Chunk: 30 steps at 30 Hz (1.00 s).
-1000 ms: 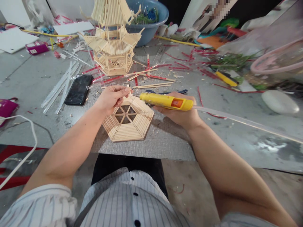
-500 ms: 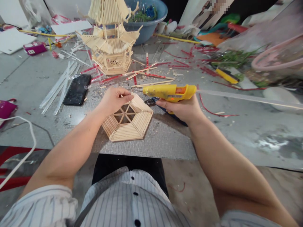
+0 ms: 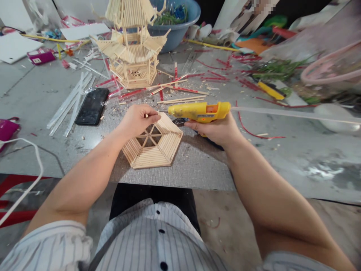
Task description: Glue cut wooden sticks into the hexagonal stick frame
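A hexagonal panel of thin wooden sticks (image 3: 152,158), with a spoked opening in its middle, lies at the table's front edge. Over its far left side is my left hand (image 3: 141,118), thumb and fingers pinched together at the far rim. What sits between those fingertips is too small to make out. My right hand (image 3: 220,130) grips a yellow hot glue gun (image 3: 200,111), its nozzle pointing left, close to my left fingertips above the panel's far edge. A clear glue stick (image 3: 282,114) extends from the gun's back. Dark-handled pliers (image 3: 180,121) lie partly hidden beneath my right hand.
A stick-built pagoda model (image 3: 135,56) stands at the back, before a blue basin (image 3: 175,34). Left are a black phone (image 3: 92,107) and clear glue sticks (image 3: 72,101). Loose wooden sticks (image 3: 183,99) and red wrapper strips lie behind the panel. A yellow cutter (image 3: 270,90) lies right.
The glue gun has shifted slightly left, bringing its nozzle nearer my left fingertips. My left hand has edged a little to the right; the panel looks nearly unmoved.
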Tool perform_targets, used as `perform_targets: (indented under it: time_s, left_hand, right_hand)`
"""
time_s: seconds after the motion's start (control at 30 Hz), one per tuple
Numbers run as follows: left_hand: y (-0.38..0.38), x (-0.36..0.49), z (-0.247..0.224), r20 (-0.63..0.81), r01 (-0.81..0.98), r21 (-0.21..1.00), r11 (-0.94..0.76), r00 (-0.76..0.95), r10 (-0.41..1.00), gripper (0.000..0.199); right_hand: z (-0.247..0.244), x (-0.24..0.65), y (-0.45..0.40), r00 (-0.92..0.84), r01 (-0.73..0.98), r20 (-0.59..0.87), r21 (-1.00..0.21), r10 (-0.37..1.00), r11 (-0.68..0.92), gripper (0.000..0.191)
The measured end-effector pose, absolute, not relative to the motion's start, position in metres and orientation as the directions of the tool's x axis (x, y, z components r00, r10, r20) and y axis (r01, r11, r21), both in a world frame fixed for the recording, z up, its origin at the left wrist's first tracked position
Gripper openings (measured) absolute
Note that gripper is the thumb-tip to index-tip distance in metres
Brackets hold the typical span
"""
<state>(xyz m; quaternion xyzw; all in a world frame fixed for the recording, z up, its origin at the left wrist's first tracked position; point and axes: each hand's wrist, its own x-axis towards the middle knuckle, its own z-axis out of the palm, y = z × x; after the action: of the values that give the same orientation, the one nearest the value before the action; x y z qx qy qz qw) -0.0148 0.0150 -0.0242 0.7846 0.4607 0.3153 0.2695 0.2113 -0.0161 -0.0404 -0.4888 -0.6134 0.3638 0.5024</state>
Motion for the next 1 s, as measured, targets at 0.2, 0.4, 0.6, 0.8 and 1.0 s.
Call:
perform_targets:
  time_s: [0.2,0.4,0.6,0.8,1.0]
  left_hand:
    - [0.0149,-0.0145,-0.0248,0.259,0.528,0.731,-0.432,0.372,0.891,0.009]
    - [0.0155,-0.0147,-0.0253,0.277,0.526,0.720,-0.453,0.381,0.882,0.009]
    - [0.0148,-0.0144,-0.0242,0.273,0.527,0.722,-0.449,0.379,0.884,0.010]
    - [0.0159,-0.0151,-0.0250,0.283,0.536,0.707,-0.461,0.382,0.880,0.010]
    - [0.0169,-0.0156,-0.0271,0.311,0.535,0.690,-0.488,0.389,0.867,0.010]
  right_hand:
    - [-0.0405,0.2128,-0.0153,-0.043,0.260,0.283,-0.923,0.958,0.284,0.023]
    - [-0.0402,0.2119,-0.0153,-0.035,0.235,0.281,-0.930,0.959,0.281,0.022]
    - [-0.0388,0.2106,-0.0163,-0.016,0.232,0.263,-0.937,0.965,0.259,0.022]
    - [-0.0396,0.2105,-0.0157,-0.006,0.210,0.256,-0.945,0.967,0.252,0.024]
    - [-0.0416,0.2140,-0.0146,-0.040,0.261,0.254,-0.931,0.966,0.256,0.024]
